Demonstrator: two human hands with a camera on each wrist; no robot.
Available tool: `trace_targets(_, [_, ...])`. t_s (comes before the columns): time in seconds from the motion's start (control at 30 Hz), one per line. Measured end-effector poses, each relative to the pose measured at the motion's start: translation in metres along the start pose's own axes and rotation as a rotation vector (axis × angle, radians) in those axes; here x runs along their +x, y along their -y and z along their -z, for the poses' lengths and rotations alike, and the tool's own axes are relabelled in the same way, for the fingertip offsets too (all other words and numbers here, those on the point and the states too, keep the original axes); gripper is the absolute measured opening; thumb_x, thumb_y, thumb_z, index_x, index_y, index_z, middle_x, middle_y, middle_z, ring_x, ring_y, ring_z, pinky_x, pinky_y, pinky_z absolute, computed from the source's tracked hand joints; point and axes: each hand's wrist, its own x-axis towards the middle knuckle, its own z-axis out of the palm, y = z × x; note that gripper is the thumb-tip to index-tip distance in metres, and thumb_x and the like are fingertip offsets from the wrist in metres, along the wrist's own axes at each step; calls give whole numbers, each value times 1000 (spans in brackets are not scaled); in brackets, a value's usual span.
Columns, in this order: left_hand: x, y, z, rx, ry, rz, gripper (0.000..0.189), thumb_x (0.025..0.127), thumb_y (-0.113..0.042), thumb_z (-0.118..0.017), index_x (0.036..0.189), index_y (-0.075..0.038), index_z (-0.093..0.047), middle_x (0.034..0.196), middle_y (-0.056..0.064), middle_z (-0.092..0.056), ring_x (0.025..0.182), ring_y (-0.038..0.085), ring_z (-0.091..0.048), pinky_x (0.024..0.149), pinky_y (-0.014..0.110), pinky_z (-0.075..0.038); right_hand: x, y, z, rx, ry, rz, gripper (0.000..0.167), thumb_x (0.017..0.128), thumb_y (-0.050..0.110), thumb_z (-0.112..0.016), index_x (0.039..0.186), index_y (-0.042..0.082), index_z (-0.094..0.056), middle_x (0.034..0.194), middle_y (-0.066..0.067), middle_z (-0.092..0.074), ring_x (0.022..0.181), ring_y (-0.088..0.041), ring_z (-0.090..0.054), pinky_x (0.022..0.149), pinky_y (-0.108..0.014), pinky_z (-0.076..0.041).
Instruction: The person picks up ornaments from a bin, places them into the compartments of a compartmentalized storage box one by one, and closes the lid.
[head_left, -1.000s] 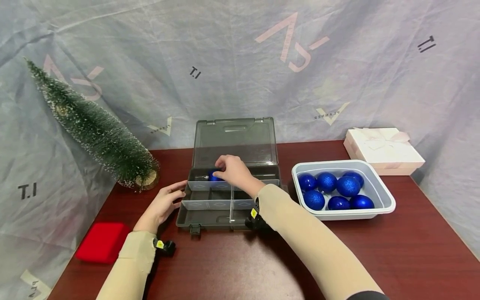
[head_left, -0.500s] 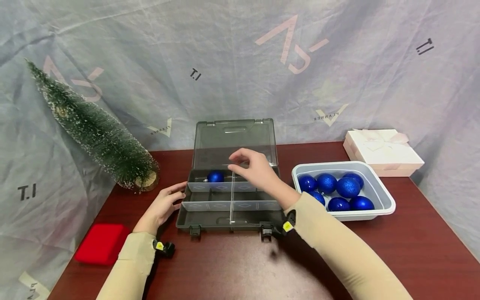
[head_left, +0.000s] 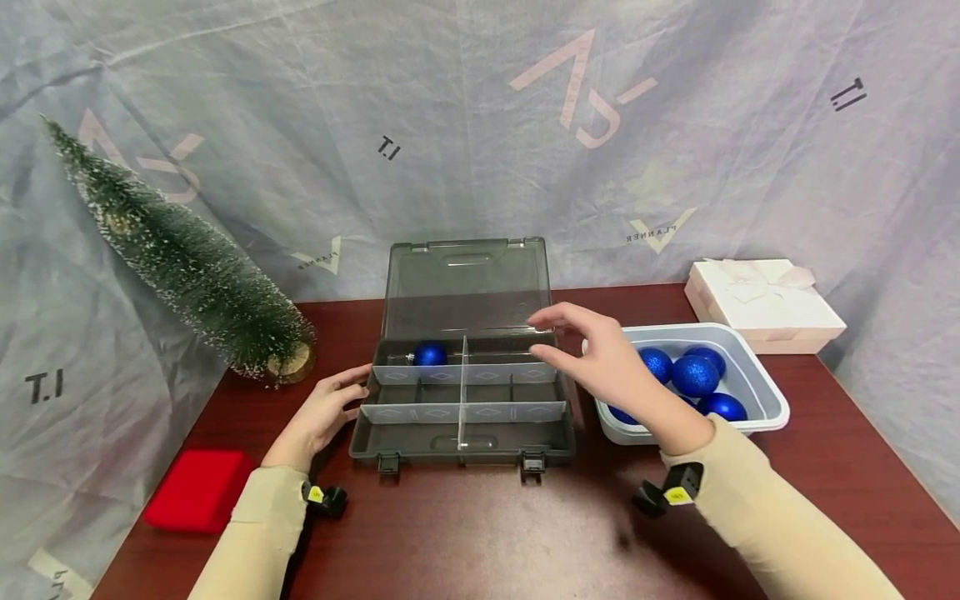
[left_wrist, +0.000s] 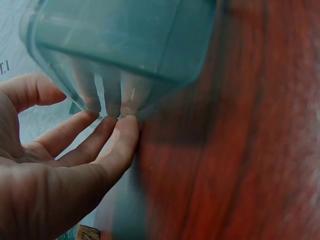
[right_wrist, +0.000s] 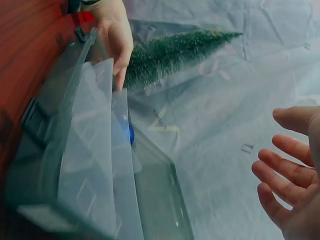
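A grey see-through divider box stands with its lid raised, split into compartments by clear dividers. One blue bauble lies in its back left compartment. My left hand touches the box's left side; in the left wrist view its fingertips meet the clear wall. My right hand holds nothing and hovers between the box and a white tub, fingers and thumb spread apart. Several blue baubles sit in the tub, some hidden behind the right hand.
A frosted small Christmas tree leans at the left on a wooden base. Nearer the front left is a red box. Behind the tub lies a pale gift box with a bow. A printed cloth hangs behind the table.
My right hand has let go of the blue bauble in the back left compartment and moved right, to the tub's near-left side. The left hand has stayed at the box's side.
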Motion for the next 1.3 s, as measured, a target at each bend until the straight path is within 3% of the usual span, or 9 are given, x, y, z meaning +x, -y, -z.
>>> trace_targets(0.1, [-1, -1, 0, 2, -2, 1, 61, 101, -2, -45, 159, 3, -29, 166, 21, -15, 147, 40, -22, 115, 64, -20, -13, -7, 13, -21, -3, -31, 30, 93, 19, -78, 122, 18, -71, 116, 6, -70, 104, -13, -64, 91, -42, -51])
trace_targets(0.27, [-3, -1, 0, 4, -4, 1, 61, 100, -1, -45, 159, 3, -28, 166, 21, -14, 146, 40, -23, 115, 64, -20, -30, -22, 31, -27, -12, -84, 32, 95, 17, -75, 125, 12, -69, 122, 1, -69, 112, -15, -63, 100, -45, -48])
trace_targets(0.4, [-3, 0, 0, 2, 1, 4, 61, 101, -1, -44, 159, 3, -27, 166, 21, -14, 146, 40, -23, 115, 64, -21, -40, -36, 42, -64, -21, -123, 34, 96, 17, -74, 128, 9, -68, 123, -3, -69, 112, -16, -63, 98, -39, -50])
trace_targets(0.6, [-2, 0, -1, -2, 5, -3, 62, 100, -1, -44, 159, 4, -27, 166, 22, -13, 147, 40, -21, 115, 64, -21, -54, -61, 54, -93, -15, -165, 36, 95, 18, -75, 129, 10, -67, 125, -10, -69, 108, -27, -67, 92, -21, -50])
trace_targets(0.67, [-2, 0, -1, 1, 7, -3, 62, 100, -1, -45, 159, 4, -27, 166, 22, -13, 147, 40, -21, 115, 64, -20, -58, -68, 56, -91, 1, -177, 36, 94, 16, -76, 128, 8, -68, 124, -11, -69, 108, -28, -67, 90, -22, -51])
trace_targets(0.93, [-1, 3, 0, 21, 1, -2, 62, 100, -1, -46, 159, 3, -28, 167, 21, -10, 151, 39, -15, 115, 64, -21, -69, -102, 65, -103, 220, -161, 37, 91, 13, -79, 125, 5, -69, 119, -8, -71, 107, -25, -68, 89, -38, -55])
trace_targets(1.3, [0, 3, 0, 23, 1, 1, 62, 100, -2, -46, 159, 3, -27, 167, 21, -8, 151, 39, -13, 115, 64, -20, -70, -112, 67, -123, 463, -109, 36, 89, 18, -81, 122, 8, -70, 122, -10, -68, 107, -28, -68, 89, -46, -56])
